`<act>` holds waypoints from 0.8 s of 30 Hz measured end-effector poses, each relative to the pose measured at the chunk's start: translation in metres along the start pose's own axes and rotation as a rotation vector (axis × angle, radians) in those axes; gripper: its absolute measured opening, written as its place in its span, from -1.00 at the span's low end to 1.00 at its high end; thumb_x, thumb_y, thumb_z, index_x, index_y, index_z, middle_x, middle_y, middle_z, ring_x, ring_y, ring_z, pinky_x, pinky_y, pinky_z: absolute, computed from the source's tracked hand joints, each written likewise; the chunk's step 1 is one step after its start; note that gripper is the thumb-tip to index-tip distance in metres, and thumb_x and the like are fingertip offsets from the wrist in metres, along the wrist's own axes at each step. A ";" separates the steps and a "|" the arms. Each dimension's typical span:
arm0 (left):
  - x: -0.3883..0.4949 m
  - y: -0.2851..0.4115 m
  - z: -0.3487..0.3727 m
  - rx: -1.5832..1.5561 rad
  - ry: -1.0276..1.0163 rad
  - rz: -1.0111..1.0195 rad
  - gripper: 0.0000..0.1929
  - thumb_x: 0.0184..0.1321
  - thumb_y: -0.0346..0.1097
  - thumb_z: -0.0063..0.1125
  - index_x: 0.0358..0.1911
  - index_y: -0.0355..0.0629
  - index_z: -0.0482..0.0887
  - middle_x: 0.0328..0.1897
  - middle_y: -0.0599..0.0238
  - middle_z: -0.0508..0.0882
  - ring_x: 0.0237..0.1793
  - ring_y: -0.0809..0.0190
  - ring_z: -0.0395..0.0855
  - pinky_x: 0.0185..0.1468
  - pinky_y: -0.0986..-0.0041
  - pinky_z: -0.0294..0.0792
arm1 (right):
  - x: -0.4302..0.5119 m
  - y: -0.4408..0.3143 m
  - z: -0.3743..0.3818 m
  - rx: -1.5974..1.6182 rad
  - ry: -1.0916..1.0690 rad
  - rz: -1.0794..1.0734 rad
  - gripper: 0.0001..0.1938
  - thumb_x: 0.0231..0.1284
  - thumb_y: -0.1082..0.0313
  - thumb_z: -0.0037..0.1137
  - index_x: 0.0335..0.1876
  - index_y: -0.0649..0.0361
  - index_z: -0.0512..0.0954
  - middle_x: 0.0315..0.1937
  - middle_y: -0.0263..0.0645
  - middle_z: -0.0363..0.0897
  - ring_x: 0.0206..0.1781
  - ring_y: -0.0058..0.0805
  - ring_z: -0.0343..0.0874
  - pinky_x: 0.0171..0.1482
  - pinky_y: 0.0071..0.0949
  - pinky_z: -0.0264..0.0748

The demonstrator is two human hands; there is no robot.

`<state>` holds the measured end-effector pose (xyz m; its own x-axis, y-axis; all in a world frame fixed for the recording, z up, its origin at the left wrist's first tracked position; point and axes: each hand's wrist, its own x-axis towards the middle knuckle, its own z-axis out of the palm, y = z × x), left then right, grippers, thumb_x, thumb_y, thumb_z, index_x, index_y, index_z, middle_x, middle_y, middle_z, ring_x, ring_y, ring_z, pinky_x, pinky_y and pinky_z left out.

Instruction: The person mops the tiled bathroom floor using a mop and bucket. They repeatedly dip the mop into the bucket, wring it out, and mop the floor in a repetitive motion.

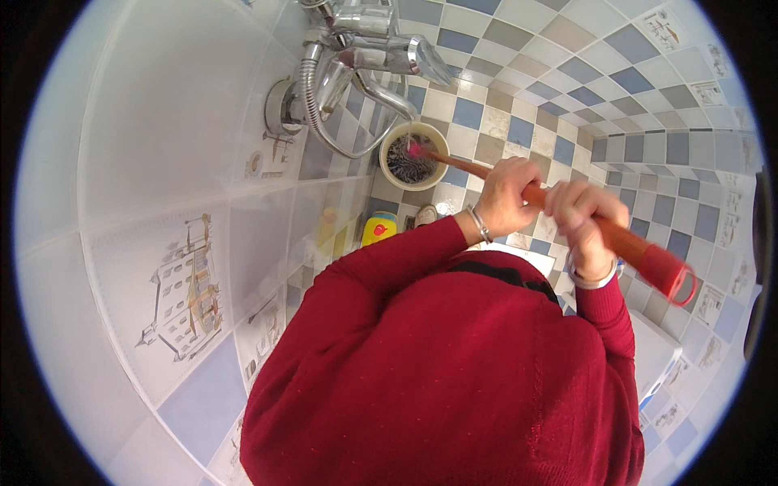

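Both my hands grip a long orange mop handle (626, 243) with a red end cap and hanging loop. My left hand (509, 193) holds it lower down, closer to the bucket. My right hand (585, 219) is wrapped around it nearer the capped end. The handle slants down to a pink socket (416, 150) and dark, stringy mop strands (408, 167) inside a cream bucket (445, 167). Above the bucket, a thin stream of water falls from the chrome faucet spout (389, 100). How deep the water is in the bucket cannot be told.
A chrome mixer tap (377, 54) with a flexible metal shower hose (311, 103) juts from the tiled wall on the left. On the checkered tile floor (486, 130) stands a yellow container (380, 229) with a red mark. A white appliance or cabinet (656, 349) is at lower right.
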<state>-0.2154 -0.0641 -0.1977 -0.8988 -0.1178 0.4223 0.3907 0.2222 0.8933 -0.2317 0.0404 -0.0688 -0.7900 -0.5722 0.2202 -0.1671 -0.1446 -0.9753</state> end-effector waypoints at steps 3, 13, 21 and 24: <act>-0.016 0.006 -0.013 0.042 0.011 -0.053 -0.77 -0.26 -0.38 0.24 -0.49 -0.13 0.45 -0.53 0.16 0.48 -0.40 -0.07 0.46 -0.34 0.20 0.27 | -0.003 -0.012 0.010 -0.074 -0.071 0.062 -0.78 -0.11 0.48 0.00 -0.71 0.25 0.23 -0.69 -0.24 0.34 -0.56 -0.36 0.38 -0.39 -0.42 0.37; 0.013 0.062 -0.021 -0.053 -0.039 0.100 -0.85 -0.15 -0.38 0.20 -0.44 -0.07 0.56 -0.51 0.22 0.60 -0.43 -0.01 0.58 -0.37 0.27 0.39 | 0.002 -0.078 0.005 -0.072 -0.059 -0.138 -0.78 -0.19 0.43 0.04 -0.70 0.19 0.22 -0.73 -0.27 0.29 -0.71 -0.44 0.24 -0.59 -0.42 0.21; 0.034 0.127 -0.011 -0.102 -0.142 0.241 -0.84 -0.23 -0.33 0.22 -0.51 -0.04 0.52 -0.64 0.25 0.55 -0.54 0.04 0.59 -0.48 0.28 0.37 | 0.011 -0.160 -0.019 -0.110 -0.303 -0.330 -0.75 -0.07 0.32 0.15 -0.74 -0.08 0.36 -0.72 -0.54 0.48 -0.68 -0.76 0.46 -0.52 -0.78 0.42; 0.030 0.106 -0.002 -0.038 -0.201 0.161 -0.81 -0.27 -0.31 0.25 -0.53 -0.03 0.51 -0.66 0.24 0.55 -0.54 0.01 0.58 -0.47 0.24 0.37 | -0.013 -0.122 -0.005 -0.167 0.191 -0.308 -0.72 0.06 0.30 -0.04 -0.72 0.00 0.25 -0.78 -0.47 0.21 -0.79 -0.70 0.14 -0.56 -0.64 0.22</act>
<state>-0.2006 -0.0460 -0.0905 -0.8446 0.1119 0.5235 0.5353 0.1855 0.8240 -0.2040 0.0695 0.0476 -0.7810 -0.3598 0.5105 -0.4944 -0.1432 -0.8574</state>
